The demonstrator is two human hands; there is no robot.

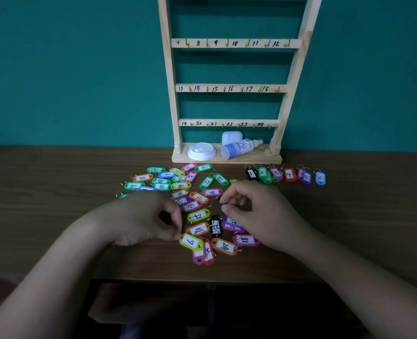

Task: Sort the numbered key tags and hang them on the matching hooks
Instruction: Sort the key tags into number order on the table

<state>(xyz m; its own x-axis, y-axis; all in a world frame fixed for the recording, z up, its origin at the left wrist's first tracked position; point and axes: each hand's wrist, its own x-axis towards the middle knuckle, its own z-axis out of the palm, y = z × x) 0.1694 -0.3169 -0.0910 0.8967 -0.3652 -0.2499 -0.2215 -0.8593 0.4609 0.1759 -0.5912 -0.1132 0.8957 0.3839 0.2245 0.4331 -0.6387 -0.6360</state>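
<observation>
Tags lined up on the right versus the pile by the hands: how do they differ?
The row lies side by side in order, 1 to 6; the pile is scattered and overlapping, numbers mixed. No hand touches the row; the left hand and right hand are both at the pile. Both lie on the table, and no tag hangs on the rack's visible hooks.

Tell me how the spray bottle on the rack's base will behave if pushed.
The bottle lies on its side and looks round, so it would probably roll. It looks like plastic, so likely light and stiff. It lies near the base's front edge, so it might drop onto the table.
</observation>
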